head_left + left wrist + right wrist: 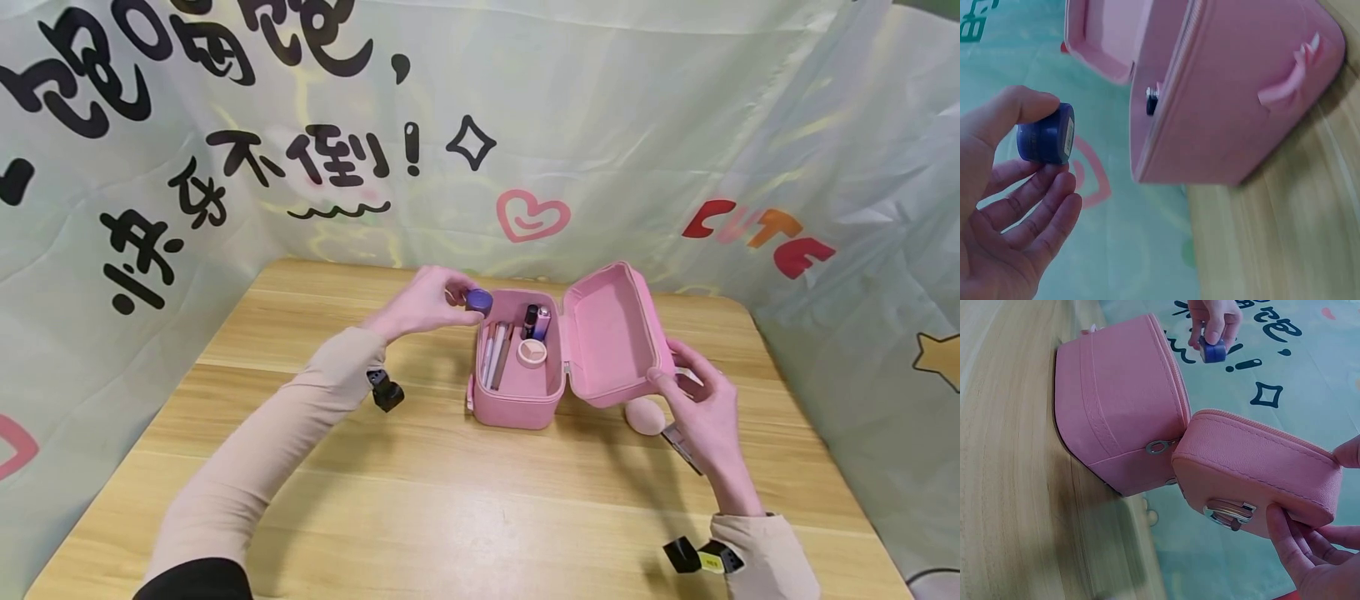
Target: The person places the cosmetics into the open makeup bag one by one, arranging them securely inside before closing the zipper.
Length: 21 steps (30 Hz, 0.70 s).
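A pink cosmetic case point(517, 410) stands on the table with its lid point(611, 333) swung out to the right. My left hand point(429, 302) pinches a small dark blue jar point(1046, 134) between thumb and fingers, above the case's left rim. By its outer edge my right hand point(701, 408) grips the lid, thumb on one face and fingers on the other, as the right wrist view shows. Inside the case are several slim pens point(497, 354), a dark tube point(529, 321), a purple-and-pink tube point(542, 323) and a round pale compact point(532, 353).
A pale pink sponge point(645, 416) and a flat dark-edged item point(681, 448) lie on the wooden table point(450, 517) beneath the right hand. Behind the table hangs a printed cloth point(622, 150). A metal zipper pull point(1159, 447) hangs at the case's hinge side.
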Each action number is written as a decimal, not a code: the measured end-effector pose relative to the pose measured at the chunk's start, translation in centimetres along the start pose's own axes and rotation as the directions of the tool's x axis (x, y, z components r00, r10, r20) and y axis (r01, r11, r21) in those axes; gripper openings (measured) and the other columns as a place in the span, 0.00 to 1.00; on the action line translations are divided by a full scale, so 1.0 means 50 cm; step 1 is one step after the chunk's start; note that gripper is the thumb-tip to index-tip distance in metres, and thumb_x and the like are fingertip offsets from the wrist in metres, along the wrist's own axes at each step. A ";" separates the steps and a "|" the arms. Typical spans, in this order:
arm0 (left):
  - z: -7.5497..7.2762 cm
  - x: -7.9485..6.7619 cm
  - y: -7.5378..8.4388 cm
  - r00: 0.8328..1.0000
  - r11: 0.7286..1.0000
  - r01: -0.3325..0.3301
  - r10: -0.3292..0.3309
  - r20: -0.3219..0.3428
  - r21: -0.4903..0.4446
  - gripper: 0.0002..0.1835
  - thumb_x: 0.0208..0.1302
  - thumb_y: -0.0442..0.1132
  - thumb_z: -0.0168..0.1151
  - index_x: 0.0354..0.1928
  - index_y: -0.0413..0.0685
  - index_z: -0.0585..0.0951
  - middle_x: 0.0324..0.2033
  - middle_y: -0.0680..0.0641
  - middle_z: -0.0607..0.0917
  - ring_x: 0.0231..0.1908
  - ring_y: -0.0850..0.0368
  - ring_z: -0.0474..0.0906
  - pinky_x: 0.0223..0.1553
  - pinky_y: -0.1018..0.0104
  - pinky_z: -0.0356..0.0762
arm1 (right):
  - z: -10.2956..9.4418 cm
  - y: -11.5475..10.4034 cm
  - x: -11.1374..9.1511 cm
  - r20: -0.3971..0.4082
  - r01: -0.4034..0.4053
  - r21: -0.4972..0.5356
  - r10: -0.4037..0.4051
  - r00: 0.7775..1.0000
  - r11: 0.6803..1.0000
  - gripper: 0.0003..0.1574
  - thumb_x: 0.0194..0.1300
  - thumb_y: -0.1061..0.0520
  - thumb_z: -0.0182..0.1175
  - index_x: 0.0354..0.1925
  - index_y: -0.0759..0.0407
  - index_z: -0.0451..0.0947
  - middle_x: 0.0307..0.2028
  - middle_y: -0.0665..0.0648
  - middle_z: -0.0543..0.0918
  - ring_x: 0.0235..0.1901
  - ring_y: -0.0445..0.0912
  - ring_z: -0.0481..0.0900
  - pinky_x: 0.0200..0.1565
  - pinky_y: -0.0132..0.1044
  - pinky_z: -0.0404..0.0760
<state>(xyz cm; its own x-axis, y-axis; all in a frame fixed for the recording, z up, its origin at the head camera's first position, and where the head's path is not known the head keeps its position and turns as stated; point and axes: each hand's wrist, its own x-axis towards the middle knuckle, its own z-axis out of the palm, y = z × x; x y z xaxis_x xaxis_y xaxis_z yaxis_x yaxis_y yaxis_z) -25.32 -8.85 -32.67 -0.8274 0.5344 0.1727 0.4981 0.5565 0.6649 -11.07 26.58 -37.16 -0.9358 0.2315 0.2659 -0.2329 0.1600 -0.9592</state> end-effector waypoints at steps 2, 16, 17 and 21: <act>0.005 0.007 0.008 1.000 1.000 -0.011 0.011 0.013 0.006 0.18 0.55 0.41 0.74 0.47 0.44 0.87 0.38 0.46 0.90 0.38 0.54 0.83 0.41 0.66 0.81 | 0.000 -0.001 0.000 -0.001 -0.001 -0.002 0.001 1.000 1.000 0.28 0.62 0.65 0.67 0.61 0.67 0.76 0.41 0.46 0.83 0.34 0.36 0.85 0.39 0.21 0.83; 0.047 0.058 0.060 0.990 0.990 0.001 -0.021 0.142 0.139 0.20 0.60 0.40 0.73 0.52 0.39 0.85 0.41 0.43 0.90 0.37 0.55 0.84 0.40 0.69 0.83 | 0.002 -0.001 -0.002 -0.008 -0.001 -0.007 0.001 1.000 1.000 0.27 0.63 0.67 0.65 0.61 0.66 0.76 0.41 0.45 0.83 0.34 0.34 0.84 0.38 0.20 0.82; 0.051 0.062 0.065 0.988 0.989 0.011 -0.034 0.153 0.145 0.19 0.60 0.39 0.73 0.52 0.38 0.85 0.41 0.43 0.90 0.37 0.55 0.84 0.39 0.70 0.83 | 0.002 -0.001 -0.002 -0.008 -0.001 -0.008 0.001 1.000 1.000 0.27 0.63 0.67 0.65 0.61 0.67 0.76 0.41 0.45 0.83 0.34 0.34 0.85 0.38 0.20 0.82; 0.070 0.078 0.082 0.983 0.983 0.052 -0.082 0.166 0.176 0.16 0.57 0.36 0.73 0.47 0.38 0.86 0.41 0.42 0.90 0.36 0.55 0.83 0.38 0.70 0.82 | 0.001 -0.001 -0.002 -0.006 -0.005 -0.015 0.005 1.000 1.000 0.27 0.63 0.66 0.65 0.61 0.67 0.76 0.41 0.45 0.83 0.34 0.34 0.84 0.38 0.20 0.82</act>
<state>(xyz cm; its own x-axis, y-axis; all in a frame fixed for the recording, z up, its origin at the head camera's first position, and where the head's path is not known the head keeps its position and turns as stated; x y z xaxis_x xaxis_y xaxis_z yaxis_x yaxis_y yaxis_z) -25.59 -2.25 -31.80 -0.8111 0.5849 -0.0053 0.4918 0.6868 0.5352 -10.99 26.50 -37.13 -0.9353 0.2386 0.2614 -0.2239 0.1731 -0.9591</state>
